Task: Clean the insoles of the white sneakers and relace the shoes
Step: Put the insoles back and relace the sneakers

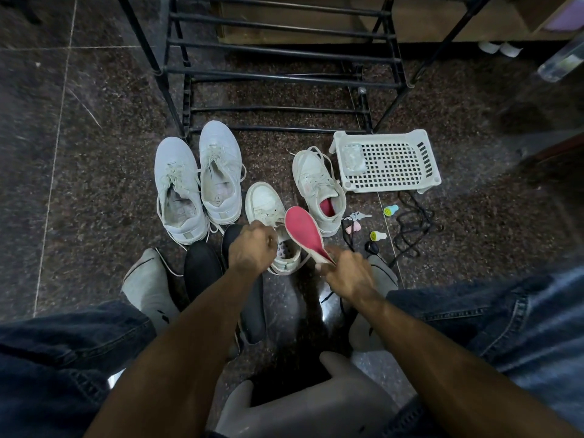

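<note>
Pink insole point(305, 233) is out of the shoe and lifted, heel end pinched in the right hand point(346, 273), toe end pointing to 11 o'clock over the small white sneaker point(274, 229) it seems to belong to. Left hand point(252, 248) is curled on that sneaker's collar or tongue at 9 o'clock of the insole, steadying it; exact finger contact is hidden by the knuckles. Hands are apart, each closed on its own thing. The shoe's perforated footbed shows bare under the insole. Its mate, the second small sneaker point(319, 188), sits at 1 o'clock, pink insole inside, laces loose. Larger white pair point(197, 181) stands at 10 o'clock, laced. White plastic basket point(387, 161) at 2 o'clock, black shoe rack point(278, 58) at 12, black cord point(410, 232) and small yellow-capped bottles point(378, 236) at 3. Step looks like insole removal, early in the task. Next probably: pull the insole fully clear and set it aside or wipe it; no cloth or brush visible, so one needs finding.
</note>
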`<state>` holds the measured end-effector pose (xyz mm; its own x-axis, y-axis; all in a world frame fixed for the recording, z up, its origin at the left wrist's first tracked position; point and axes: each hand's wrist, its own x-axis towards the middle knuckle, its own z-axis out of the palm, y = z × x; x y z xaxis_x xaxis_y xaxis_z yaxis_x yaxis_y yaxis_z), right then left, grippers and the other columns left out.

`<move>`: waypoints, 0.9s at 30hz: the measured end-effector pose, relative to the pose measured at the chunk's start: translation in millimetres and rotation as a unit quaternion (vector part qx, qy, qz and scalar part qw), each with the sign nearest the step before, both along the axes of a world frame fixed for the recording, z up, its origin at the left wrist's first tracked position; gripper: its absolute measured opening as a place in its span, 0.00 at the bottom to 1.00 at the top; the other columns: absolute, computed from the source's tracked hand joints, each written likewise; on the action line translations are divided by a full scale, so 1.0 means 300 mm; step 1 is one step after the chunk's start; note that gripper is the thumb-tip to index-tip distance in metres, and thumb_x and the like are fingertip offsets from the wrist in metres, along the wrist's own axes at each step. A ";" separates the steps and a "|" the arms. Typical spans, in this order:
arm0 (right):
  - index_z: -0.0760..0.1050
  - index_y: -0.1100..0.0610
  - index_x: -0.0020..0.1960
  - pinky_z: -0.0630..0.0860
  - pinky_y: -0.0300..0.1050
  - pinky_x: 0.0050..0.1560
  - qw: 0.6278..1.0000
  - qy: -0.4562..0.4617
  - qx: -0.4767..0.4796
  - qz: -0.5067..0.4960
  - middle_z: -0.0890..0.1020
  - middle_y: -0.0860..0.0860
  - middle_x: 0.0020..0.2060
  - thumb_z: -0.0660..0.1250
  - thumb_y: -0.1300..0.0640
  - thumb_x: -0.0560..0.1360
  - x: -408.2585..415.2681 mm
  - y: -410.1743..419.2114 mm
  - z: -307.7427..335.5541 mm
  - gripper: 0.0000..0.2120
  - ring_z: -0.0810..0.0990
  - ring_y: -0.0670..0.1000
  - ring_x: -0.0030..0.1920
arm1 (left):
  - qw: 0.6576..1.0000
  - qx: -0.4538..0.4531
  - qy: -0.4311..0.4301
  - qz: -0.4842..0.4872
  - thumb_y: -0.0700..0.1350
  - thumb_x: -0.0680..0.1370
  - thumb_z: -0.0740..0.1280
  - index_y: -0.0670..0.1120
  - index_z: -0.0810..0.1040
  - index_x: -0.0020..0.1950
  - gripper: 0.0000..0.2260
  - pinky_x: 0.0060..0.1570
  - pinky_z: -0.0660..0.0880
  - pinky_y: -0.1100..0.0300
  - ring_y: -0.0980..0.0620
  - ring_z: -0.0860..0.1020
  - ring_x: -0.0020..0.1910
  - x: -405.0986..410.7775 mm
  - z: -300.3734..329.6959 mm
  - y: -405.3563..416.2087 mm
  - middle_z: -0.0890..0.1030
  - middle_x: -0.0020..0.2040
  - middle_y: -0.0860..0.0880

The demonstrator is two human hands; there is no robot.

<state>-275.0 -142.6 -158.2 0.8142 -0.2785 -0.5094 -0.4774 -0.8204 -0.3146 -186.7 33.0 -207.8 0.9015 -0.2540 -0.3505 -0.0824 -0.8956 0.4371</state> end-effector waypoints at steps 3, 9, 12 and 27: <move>0.73 0.45 0.63 0.80 0.52 0.46 1.000 0.000 -0.013 0.010 0.83 0.53 0.46 0.65 0.47 0.74 -0.005 0.005 0.007 0.17 0.82 0.58 0.46 | 0.988 0.091 -0.021 -0.125 0.51 0.78 0.65 0.51 0.77 0.63 0.14 0.62 0.69 0.50 0.47 0.69 0.64 -0.002 -0.021 -0.012 0.70 0.65 0.48; 0.75 0.46 0.63 0.75 0.46 0.47 0.999 0.018 -0.035 0.034 0.83 0.55 0.50 0.63 0.49 0.76 -0.022 0.011 0.042 0.15 0.81 0.59 0.50 | 0.964 0.197 -0.067 -0.163 0.56 0.77 0.65 0.49 0.69 0.69 0.22 0.70 0.60 0.44 0.45 0.64 0.68 0.016 -0.061 -0.057 0.64 0.68 0.46; 0.76 0.49 0.61 0.77 0.47 0.49 0.993 0.033 -0.063 0.092 0.83 0.54 0.49 0.62 0.50 0.76 -0.009 0.007 0.074 0.15 0.81 0.58 0.49 | 0.959 0.220 -0.061 -0.168 0.53 0.76 0.66 0.49 0.71 0.67 0.20 0.68 0.62 0.43 0.44 0.66 0.67 0.053 -0.082 -0.073 0.65 0.66 0.46; 0.75 0.58 0.59 0.76 0.49 0.51 0.961 0.128 -0.123 0.211 0.81 0.55 0.53 0.66 0.53 0.74 0.095 0.090 0.170 0.16 0.80 0.58 0.53 | 0.964 0.085 0.019 -0.252 0.47 0.77 0.60 0.46 0.72 0.44 0.06 0.40 0.66 0.54 0.44 0.74 0.43 0.159 -0.041 -0.063 0.80 0.50 0.43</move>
